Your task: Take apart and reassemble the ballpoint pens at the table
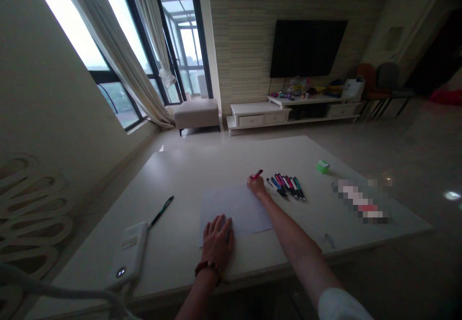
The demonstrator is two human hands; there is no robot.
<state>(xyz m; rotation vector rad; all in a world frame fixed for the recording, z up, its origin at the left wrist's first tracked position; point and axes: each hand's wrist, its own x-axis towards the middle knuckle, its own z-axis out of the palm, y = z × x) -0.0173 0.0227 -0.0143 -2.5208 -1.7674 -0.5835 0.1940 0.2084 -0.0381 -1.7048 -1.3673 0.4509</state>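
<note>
Red plastic pen (257, 174) held in closed fingers of right hand (257, 186), tip hidden by hand, at top edge of white paper sheet (236, 209) | left hand (217, 243) open, flat on sheet, holding nothing visible; dark streak by fingers unclear | multicoloured pen row (287, 186) just beside right hand | pixelated object (361, 202) on white table (180, 185) unreadable

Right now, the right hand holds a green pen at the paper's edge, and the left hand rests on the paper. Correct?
No: the head view shows that the pen in the right hand is red, not green. The left hand does rest on the paper.
</note>
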